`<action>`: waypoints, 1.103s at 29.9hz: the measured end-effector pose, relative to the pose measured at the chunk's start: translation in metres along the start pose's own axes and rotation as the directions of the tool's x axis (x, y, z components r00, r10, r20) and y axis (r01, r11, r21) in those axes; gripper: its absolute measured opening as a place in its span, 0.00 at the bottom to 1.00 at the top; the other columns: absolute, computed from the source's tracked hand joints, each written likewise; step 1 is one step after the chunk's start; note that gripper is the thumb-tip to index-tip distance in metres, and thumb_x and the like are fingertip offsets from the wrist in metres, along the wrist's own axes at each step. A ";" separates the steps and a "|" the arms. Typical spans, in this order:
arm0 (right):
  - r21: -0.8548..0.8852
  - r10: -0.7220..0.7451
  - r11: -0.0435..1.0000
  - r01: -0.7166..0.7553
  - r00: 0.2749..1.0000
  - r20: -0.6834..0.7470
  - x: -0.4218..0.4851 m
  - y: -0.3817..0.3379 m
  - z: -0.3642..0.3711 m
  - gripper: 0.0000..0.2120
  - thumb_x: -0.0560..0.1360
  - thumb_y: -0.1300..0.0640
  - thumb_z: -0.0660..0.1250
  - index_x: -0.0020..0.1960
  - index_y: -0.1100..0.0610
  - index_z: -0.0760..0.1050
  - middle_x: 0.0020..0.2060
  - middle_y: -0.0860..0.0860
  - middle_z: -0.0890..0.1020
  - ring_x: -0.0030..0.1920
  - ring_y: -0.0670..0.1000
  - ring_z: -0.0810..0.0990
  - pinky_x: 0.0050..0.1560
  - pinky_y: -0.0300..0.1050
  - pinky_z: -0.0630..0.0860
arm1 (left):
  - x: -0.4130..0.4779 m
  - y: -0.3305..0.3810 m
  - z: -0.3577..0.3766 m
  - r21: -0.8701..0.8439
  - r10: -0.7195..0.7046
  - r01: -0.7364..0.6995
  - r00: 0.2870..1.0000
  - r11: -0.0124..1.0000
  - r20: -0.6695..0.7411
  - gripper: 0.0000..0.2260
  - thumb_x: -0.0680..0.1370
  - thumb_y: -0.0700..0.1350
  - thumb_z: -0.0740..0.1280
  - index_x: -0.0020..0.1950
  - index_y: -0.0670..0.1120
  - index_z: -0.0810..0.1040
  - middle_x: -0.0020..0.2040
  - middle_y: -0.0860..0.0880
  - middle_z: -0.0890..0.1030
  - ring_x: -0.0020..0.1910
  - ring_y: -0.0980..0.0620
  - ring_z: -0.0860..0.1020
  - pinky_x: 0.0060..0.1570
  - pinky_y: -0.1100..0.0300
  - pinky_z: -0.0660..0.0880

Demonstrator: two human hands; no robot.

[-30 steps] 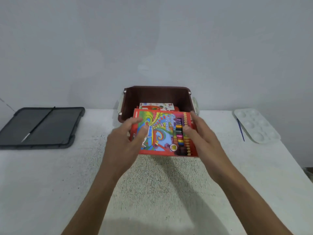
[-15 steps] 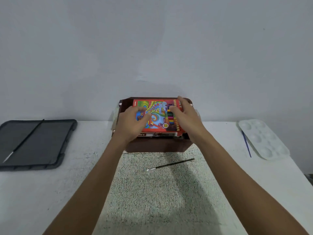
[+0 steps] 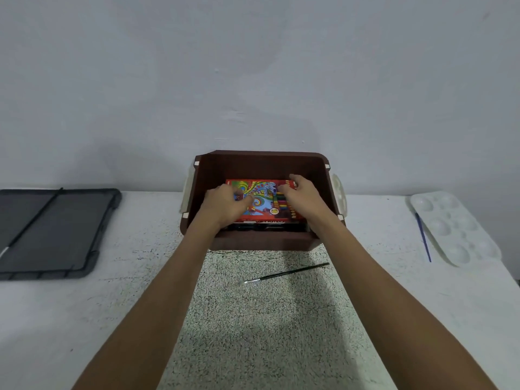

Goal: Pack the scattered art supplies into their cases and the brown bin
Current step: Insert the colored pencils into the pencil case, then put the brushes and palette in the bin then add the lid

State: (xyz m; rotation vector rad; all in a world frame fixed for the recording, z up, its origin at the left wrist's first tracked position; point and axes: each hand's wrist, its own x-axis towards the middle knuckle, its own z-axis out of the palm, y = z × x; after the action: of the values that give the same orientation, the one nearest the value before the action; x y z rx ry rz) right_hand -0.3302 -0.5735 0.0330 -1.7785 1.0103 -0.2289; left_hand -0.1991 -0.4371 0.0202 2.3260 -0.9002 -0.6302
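Inside the brown plastic bin (image 3: 261, 166), the left hand (image 3: 225, 205) and right hand (image 3: 302, 197) both grip the flat red cardboard coloured-pencil box (image 3: 264, 192).

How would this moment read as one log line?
stage: pencil box in brown bin | left hand, right hand: gripping it
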 end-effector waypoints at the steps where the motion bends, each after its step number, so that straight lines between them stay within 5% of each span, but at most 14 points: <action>1: -0.017 -0.006 1.000 0.006 1.000 0.000 0.000 0.000 0.000 0.28 0.80 0.51 0.62 0.77 0.55 0.60 0.68 0.56 0.73 0.58 0.52 0.80 0.53 0.46 0.79 | 0.001 -0.001 0.001 0.019 0.005 -0.005 1.000 1.000 -0.002 0.24 0.78 0.58 0.66 0.66 0.42 0.77 0.63 0.42 0.79 0.62 0.43 0.77 0.62 0.49 0.74; 4: -0.088 -0.045 0.995 0.044 0.999 -0.005 -0.001 -0.002 -0.002 0.28 0.80 0.52 0.62 0.78 0.56 0.58 0.71 0.56 0.70 0.62 0.54 0.77 0.59 0.49 0.77 | 0.000 0.002 0.002 0.113 0.014 -0.008 0.999 0.994 -0.053 0.22 0.78 0.56 0.65 0.66 0.44 0.77 0.70 0.37 0.71 0.69 0.39 0.69 0.66 0.49 0.69; 6: -0.163 -0.094 0.982 0.090 0.995 -0.016 -0.005 -0.005 -0.005 0.29 0.80 0.52 0.62 0.78 0.56 0.57 0.73 0.57 0.67 0.68 0.56 0.72 0.66 0.52 0.72 | -0.010 0.007 0.001 0.130 0.095 -0.068 0.973 0.989 -0.211 0.18 0.78 0.52 0.65 0.65 0.45 0.77 0.74 0.38 0.64 0.73 0.40 0.63 0.68 0.49 0.65; 8: -0.226 -0.168 0.962 0.154 0.985 -0.042 -0.014 -0.009 -0.009 0.29 0.80 0.52 0.62 0.78 0.56 0.58 0.75 0.57 0.64 0.72 0.56 0.67 0.69 0.48 0.67 | -0.022 0.011 -0.001 0.120 0.279 -0.252 0.860 0.960 -0.427 0.13 0.79 0.47 0.64 0.60 0.44 0.79 0.71 0.42 0.69 0.69 0.44 0.67 0.66 0.51 0.67; 10: -0.242 -0.241 0.945 0.218 0.968 -0.069 -0.026 -0.013 -0.012 0.27 0.80 0.52 0.62 0.77 0.55 0.60 0.74 0.55 0.66 0.72 0.54 0.67 0.63 0.40 0.65 | -0.033 0.011 -0.001 0.158 0.442 -0.424 0.740 0.892 -0.507 0.10 0.78 0.45 0.64 0.56 0.44 0.81 0.64 0.45 0.75 0.63 0.48 0.72 0.61 0.57 0.70; 12: -0.217 -0.302 0.936 0.276 0.948 -0.101 -0.044 -0.011 -0.018 0.25 0.80 0.52 0.62 0.76 0.54 0.63 0.72 0.53 0.70 0.68 0.51 0.71 0.58 0.37 0.66 | -0.045 0.010 0.003 0.189 0.530 -0.505 0.711 0.842 -0.463 0.09 0.78 0.44 0.63 0.53 0.45 0.81 0.59 0.48 0.77 0.58 0.51 0.73 0.58 0.58 0.71; 16: -0.003 -0.335 0.941 0.338 0.931 -0.147 -0.079 0.001 -0.035 0.21 0.80 0.52 0.63 0.72 0.51 0.69 0.66 0.53 0.75 0.62 0.46 0.76 0.59 0.46 0.77 | -0.072 0.016 0.018 0.129 0.578 -0.591 0.680 0.796 -0.450 0.08 0.77 0.42 0.64 0.51 0.44 0.82 0.54 0.49 0.80 0.54 0.52 0.76 0.56 0.59 0.72; 19: 0.097 -0.339 0.925 0.368 0.912 -0.229 -0.105 0.012 -0.055 0.15 0.80 0.54 0.63 0.66 0.52 0.75 0.58 0.51 0.81 0.57 0.47 0.80 0.53 0.41 0.79 | -0.091 0.027 0.029 0.075 0.597 -0.652 0.633 0.754 -0.493 0.08 0.77 0.41 0.64 0.50 0.43 0.82 0.51 0.49 0.80 0.54 0.54 0.77 0.57 0.60 0.72; 22: 0.152 -0.313 0.913 0.379 0.889 -0.334 -0.121 0.026 -0.076 0.11 0.79 0.57 0.63 0.59 0.53 0.80 0.49 0.50 0.85 0.50 0.46 0.83 0.54 0.48 0.80 | -0.104 0.040 0.041 0.026 0.590 -0.670 0.633 0.742 -0.501 0.07 0.78 0.38 0.64 0.52 0.43 0.81 0.50 0.49 0.81 0.53 0.52 0.78 0.57 0.57 0.73; 28: 0.100 -0.232 0.946 0.308 0.859 -0.457 -0.135 0.073 -0.128 0.10 0.78 0.58 0.62 0.56 0.53 0.81 0.46 0.49 0.85 0.46 0.46 0.84 0.52 0.46 0.79 | -0.123 0.075 0.081 -0.037 0.610 -0.702 0.643 0.711 -0.464 0.08 0.78 0.37 0.64 0.51 0.43 0.82 0.50 0.51 0.81 0.52 0.53 0.78 0.54 0.56 0.75; 33: -0.105 -0.158 0.987 0.122 0.851 -0.500 -0.126 0.128 -0.173 0.12 0.78 0.59 0.62 0.57 0.57 0.80 0.48 0.50 0.84 0.47 0.48 0.83 0.51 0.46 0.79 | -0.128 0.101 0.135 -0.083 0.646 -0.699 0.695 0.711 -0.316 0.09 0.79 0.41 0.62 0.55 0.46 0.81 0.52 0.53 0.81 0.51 0.56 0.78 0.53 0.56 0.76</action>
State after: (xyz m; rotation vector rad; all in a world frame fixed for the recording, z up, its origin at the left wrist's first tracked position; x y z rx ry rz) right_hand -0.5759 -0.6158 0.0397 -1.9019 1.2657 -0.7999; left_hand -0.4098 -0.4520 0.0146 1.6502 -1.3842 -0.0727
